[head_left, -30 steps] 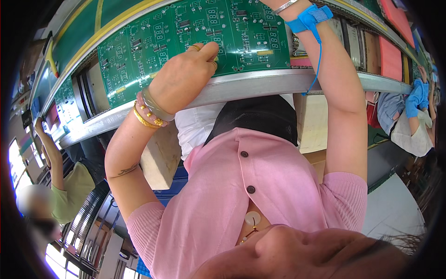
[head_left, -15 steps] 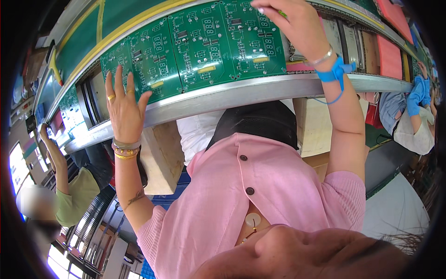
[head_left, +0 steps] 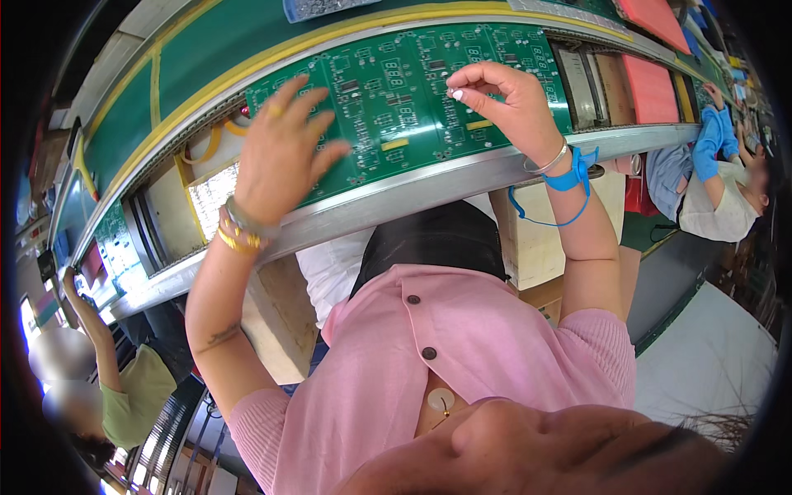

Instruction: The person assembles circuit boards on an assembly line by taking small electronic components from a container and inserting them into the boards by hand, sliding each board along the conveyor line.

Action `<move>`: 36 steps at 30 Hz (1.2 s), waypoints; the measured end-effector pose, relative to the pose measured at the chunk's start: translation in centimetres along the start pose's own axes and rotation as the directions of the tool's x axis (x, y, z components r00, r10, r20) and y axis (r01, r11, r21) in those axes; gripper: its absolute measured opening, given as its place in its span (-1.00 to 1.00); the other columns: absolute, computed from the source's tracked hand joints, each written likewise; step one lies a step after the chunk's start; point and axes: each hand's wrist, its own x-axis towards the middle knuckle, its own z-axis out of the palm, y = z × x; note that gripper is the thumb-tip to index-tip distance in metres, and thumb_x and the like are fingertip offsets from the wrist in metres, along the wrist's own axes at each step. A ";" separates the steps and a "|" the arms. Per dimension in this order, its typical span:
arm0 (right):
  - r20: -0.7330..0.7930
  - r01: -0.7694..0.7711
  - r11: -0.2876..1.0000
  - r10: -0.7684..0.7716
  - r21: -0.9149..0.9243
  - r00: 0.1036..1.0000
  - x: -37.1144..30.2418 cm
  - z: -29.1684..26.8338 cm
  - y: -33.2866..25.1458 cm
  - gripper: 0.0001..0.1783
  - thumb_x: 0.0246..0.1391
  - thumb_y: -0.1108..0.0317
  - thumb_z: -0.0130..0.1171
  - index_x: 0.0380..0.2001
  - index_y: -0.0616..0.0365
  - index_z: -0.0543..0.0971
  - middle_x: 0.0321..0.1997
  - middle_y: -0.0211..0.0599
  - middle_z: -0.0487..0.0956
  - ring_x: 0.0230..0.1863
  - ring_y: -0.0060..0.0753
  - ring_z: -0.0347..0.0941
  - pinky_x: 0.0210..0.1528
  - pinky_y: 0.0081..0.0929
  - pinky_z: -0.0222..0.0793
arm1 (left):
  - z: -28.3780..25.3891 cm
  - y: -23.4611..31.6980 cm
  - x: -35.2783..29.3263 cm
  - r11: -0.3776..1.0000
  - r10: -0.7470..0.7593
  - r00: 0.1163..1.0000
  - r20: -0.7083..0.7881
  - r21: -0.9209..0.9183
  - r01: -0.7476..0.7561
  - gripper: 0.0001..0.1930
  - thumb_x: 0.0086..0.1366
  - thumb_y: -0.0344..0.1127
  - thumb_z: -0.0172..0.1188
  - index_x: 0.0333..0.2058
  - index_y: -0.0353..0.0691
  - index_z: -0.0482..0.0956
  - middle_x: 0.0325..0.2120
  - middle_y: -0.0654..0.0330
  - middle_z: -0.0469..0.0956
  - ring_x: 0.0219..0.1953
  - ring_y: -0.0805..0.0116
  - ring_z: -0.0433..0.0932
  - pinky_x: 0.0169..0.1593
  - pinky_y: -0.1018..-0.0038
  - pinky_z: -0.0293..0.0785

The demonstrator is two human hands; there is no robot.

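Observation:
A row of green circuit boards (head_left: 421, 139) lies on the track in front of me, with digit displays, small chips and yellow parts mounted on it. My left hand (head_left: 290, 161) is over its left end, fingers spread and slightly blurred. Whether it touches the boards I cannot tell. Above the right half of the boards is my right hand (head_left: 516, 107), thumb and forefinger pinched together. A tiny thing seems to sit at the fingertips, too small to name. A blue strap with a loose cord is round the right wrist.
A metal rail (head_left: 388, 175) runs along the near side. Beyond the track stands a blue bin (head_left: 326, 8) of small metal parts. Red foam pads (head_left: 650, 92) lie to the right, a yellow-handled tool (head_left: 85, 175) far left. Other people sit at left (head_left: 140, 379) and right (head_left: 714, 198).
The boards have slid to the right along the track, my left hand moving with their left end. My right hand has come down and nearer, from the far edge to above the boards.

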 end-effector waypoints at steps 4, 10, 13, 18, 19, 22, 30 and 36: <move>-0.046 0.029 0.983 -0.038 -0.182 0.998 0.5 -0.3 0.1 -0.88 0.04 0.41 0.22 -0.33 0.16 0.60 -0.37 -0.39 0.59 -0.35 -0.49 0.52 -0.25 -0.56 0.42 | -0.9 -4.7 8.1 0.960 0.001 0.997 -0.073 0.279 0.019 -0.85 0.11 -0.36 0.24 -0.30 -0.20 0.61 -0.25 0.21 0.54 -0.07 0.19 0.48 -0.04 0.35 0.45; 0.019 0.315 0.790 -0.360 -0.527 0.933 3.3 1.0 1.9 -0.94 -0.08 0.42 0.23 -0.47 0.10 0.57 -0.40 -0.35 0.48 -0.26 -0.23 0.38 -0.20 -0.35 0.36 | 1.5 -10.0 14.7 0.896 -0.093 0.996 -0.016 0.435 0.090 -0.89 -0.02 -0.32 0.22 -0.50 -0.13 0.68 -0.50 0.08 0.58 -0.30 0.09 0.53 -0.17 0.26 0.47; 0.048 0.345 0.728 -0.395 -0.592 0.917 4.2 1.2 2.9 -0.94 -0.09 0.40 0.23 -0.48 0.10 0.58 -0.41 -0.37 0.46 -0.26 -0.25 0.38 -0.21 -0.36 0.37 | 2.1 -10.3 15.3 0.948 -0.134 0.991 0.006 0.293 0.126 -0.89 -0.02 -0.28 0.23 -0.53 -0.14 0.68 -0.48 0.07 0.58 -0.28 0.09 0.53 -0.15 0.24 0.47; 0.096 0.368 0.688 -0.399 -0.625 0.912 4.6 1.6 3.3 -0.94 -0.11 0.39 0.24 -0.50 0.09 0.58 -0.43 -0.38 0.44 -0.27 -0.27 0.37 -0.20 -0.37 0.39 | 5.0 -14.2 14.4 0.840 0.225 0.833 -0.506 -0.333 -0.429 -0.89 -0.01 -0.27 0.24 -0.56 -0.16 0.65 -0.47 0.05 0.57 -0.26 0.08 0.53 -0.16 0.24 0.47; 0.097 0.368 0.689 -0.399 -0.625 0.912 4.6 1.6 3.3 -0.94 -0.11 0.39 0.24 -0.50 0.09 0.58 -0.43 -0.38 0.44 -0.27 -0.27 0.37 -0.20 -0.37 0.39 | 4.9 -14.3 14.5 0.871 0.235 0.852 -0.468 -0.287 -0.398 -0.88 -0.01 -0.26 0.24 -0.55 -0.16 0.65 -0.48 0.05 0.56 -0.26 0.08 0.53 -0.16 0.23 0.47; 0.089 0.359 0.681 -0.399 -0.638 0.913 4.7 1.7 3.1 -0.94 -0.11 0.39 0.24 -0.51 0.08 0.57 -0.43 -0.38 0.43 -0.27 -0.28 0.37 -0.20 -0.37 0.38 | 5.3 -14.4 14.3 0.859 0.229 0.840 -0.492 -0.304 -0.412 -0.89 0.01 -0.29 0.21 -0.55 -0.18 0.63 -0.48 0.04 0.56 -0.25 0.07 0.52 -0.15 0.22 0.46; 0.178 0.442 0.569 -0.459 -0.693 0.870 4.8 2.6 2.6 -0.94 -0.12 0.38 0.24 -0.54 0.06 0.55 -0.42 -0.38 0.44 -0.25 -0.30 0.37 -0.19 -0.38 0.36 | 2.2 -9.8 14.4 0.955 -0.158 0.975 -0.157 0.227 0.192 -0.88 0.06 -0.36 0.13 -0.47 -0.22 0.62 -0.51 0.03 0.54 -0.37 0.03 0.55 -0.27 0.18 0.50; 0.159 0.468 0.553 -0.514 -0.689 0.843 7.7 1.2 0.5 -0.88 -0.08 0.39 0.25 -0.40 0.12 0.58 -0.36 -0.33 0.52 -0.27 -0.23 0.42 -0.21 -0.38 0.38 | -1.1 -5.4 10.7 0.961 -0.196 0.946 -0.259 -0.244 0.132 -0.88 0.08 -0.38 0.11 -0.44 -0.21 0.62 -0.49 0.04 0.56 -0.38 0.03 0.55 -0.28 0.21 0.51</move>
